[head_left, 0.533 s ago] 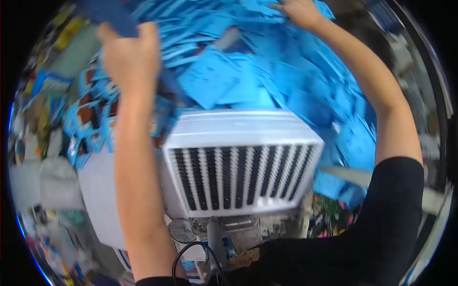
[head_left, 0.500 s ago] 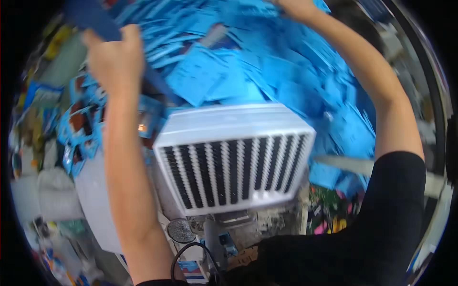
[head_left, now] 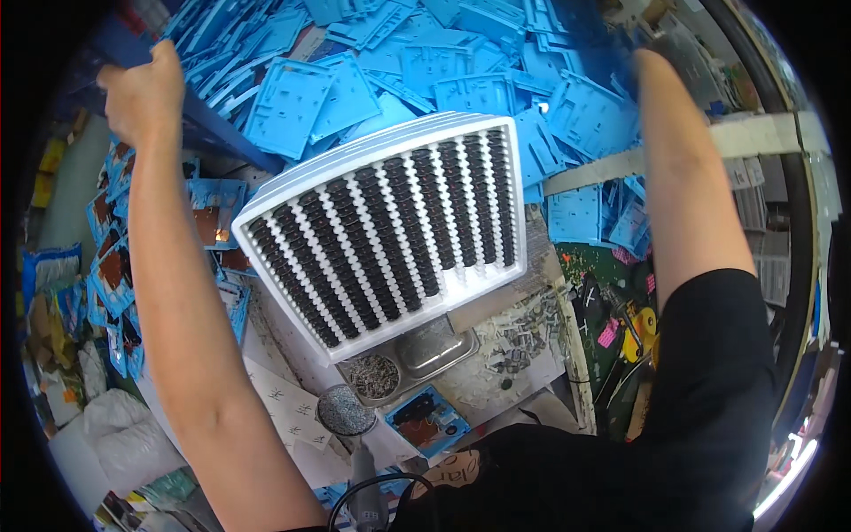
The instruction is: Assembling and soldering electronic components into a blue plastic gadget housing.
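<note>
At the upper left my left hand (head_left: pixel 146 93) is closed round the edge of a dark blue bin (head_left: pixel 226 133). The bin holds a heap of flat light-blue plastic panels (head_left: pixel 439 66). My right forearm (head_left: pixel 687 160) reaches to the bin's right side, where the hand is lost in a dark blue blur and its fingers are hidden. Between my arms stands a stack of white trays (head_left: pixel 381 146). Rows of small black parts (head_left: pixel 363 239) fill the top one, apart from bare white slots near its lower right corner.
Below the trays are a metal dish (head_left: pixel 439 350), a round cup of small bits (head_left: pixel 346 410), a blue panel with dark parts (head_left: pixel 427 421) and a power screwdriver (head_left: pixel 365 492). More blue panels (head_left: pixel 115 266) are piled at left. Tools with yellow parts (head_left: pixel 638 335) lie at right.
The view has swung, so the tray stack appears higher, further left and tilted. My left hand now appears further left; my right arm has drawn back toward the right, its hand now hidden.
</note>
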`<control>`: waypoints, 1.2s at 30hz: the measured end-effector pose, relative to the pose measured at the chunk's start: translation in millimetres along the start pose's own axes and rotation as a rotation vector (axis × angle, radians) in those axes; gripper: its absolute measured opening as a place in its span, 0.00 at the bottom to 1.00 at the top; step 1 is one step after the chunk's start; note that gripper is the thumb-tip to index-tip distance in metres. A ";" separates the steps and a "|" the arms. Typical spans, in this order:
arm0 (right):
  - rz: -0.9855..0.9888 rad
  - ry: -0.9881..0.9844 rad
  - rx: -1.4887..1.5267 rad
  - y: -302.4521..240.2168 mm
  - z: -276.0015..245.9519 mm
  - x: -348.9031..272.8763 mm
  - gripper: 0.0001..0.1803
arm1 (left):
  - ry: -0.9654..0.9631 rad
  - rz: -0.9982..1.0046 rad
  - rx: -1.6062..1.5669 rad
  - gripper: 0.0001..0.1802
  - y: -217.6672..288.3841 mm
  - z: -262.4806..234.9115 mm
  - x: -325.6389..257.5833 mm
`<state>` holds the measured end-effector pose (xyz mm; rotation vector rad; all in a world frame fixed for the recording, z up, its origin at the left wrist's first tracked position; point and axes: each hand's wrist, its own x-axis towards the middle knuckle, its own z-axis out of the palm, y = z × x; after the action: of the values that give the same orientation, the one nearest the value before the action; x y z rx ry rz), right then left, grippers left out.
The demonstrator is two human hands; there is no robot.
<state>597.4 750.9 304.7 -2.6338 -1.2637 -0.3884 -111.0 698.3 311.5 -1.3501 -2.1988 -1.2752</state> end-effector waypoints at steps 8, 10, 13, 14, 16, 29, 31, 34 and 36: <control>-0.019 -0.051 -0.047 -63.9 4.8 -86.1 0.14 | 0.051 0.179 0.170 0.51 -41.4 33.8 37.4; -0.120 -0.062 -0.048 -89.2 -0.4 -97.0 0.14 | 0.019 0.182 0.185 0.55 -58.9 44.5 54.5; -0.434 -0.001 0.057 -161.3 -36.4 -155.5 0.14 | 0.012 0.195 0.169 0.52 -96.0 26.4 87.0; -0.484 0.087 0.184 -173.1 -32.4 -156.9 0.14 | -0.144 0.243 0.003 0.50 -109.2 27.2 109.3; -0.049 0.405 0.989 -169.1 -7.3 -161.9 0.15 | -0.358 0.387 -0.212 0.48 -77.2 73.2 101.6; -0.670 0.034 0.795 -71.3 -131.1 -352.1 0.26 | -0.474 0.429 -0.185 0.39 -144.5 -195.9 43.6; -0.470 0.121 1.032 -45.6 -128.4 -360.6 0.28 | -0.325 0.551 -0.228 0.38 -149.7 -245.6 28.9; -0.107 0.295 1.373 35.7 -122.9 -405.5 0.22 | -0.377 0.506 -0.256 0.37 -157.8 -272.3 -86.7; -0.044 0.337 1.492 95.8 -130.4 -454.5 0.21 | -0.408 0.523 -0.314 0.36 -140.7 -299.2 -194.7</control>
<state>379.6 321.2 278.6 -1.2044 -0.8782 0.1230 -185.3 322.5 290.3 -2.2924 -1.7048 -1.2471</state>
